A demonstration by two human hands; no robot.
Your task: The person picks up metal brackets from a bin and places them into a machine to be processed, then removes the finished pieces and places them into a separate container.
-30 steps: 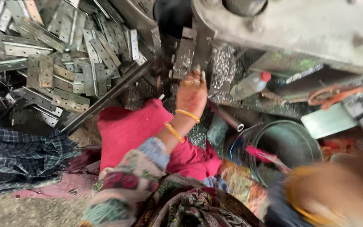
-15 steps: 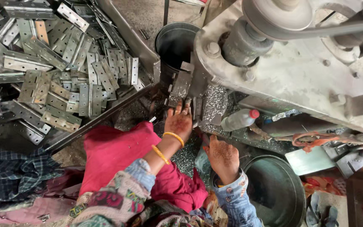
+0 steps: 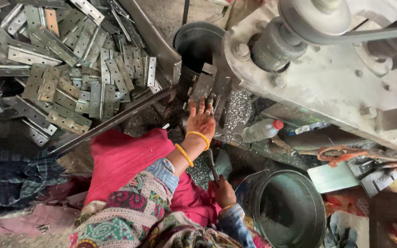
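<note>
My left hand (image 3: 201, 120), with orange bangles at the wrist, reaches up to the press machine. Its fingers lie stretched over the near end of a grey metal plate (image 3: 205, 85) that sits in the machine's slot, and the thumb is hidden beneath. Lower down, over my red-clothed lap, my right hand (image 3: 224, 192) grips a thin dark metal rod (image 3: 211, 161) that points up toward the left wrist.
A heap of grey perforated metal plates (image 3: 70, 69) fills the upper left, bounded by an angle-iron bar (image 3: 111, 121). A dark bucket (image 3: 198, 41) stands behind the slot, a steel bucket (image 3: 290, 211) at lower right. A red-capped plastic bottle (image 3: 260, 131) lies among shavings under the machine body (image 3: 336, 78).
My right hand has come in from the lower right, dropped below the left wrist and now grips the rod. My left hand stays at the machine's slot.
</note>
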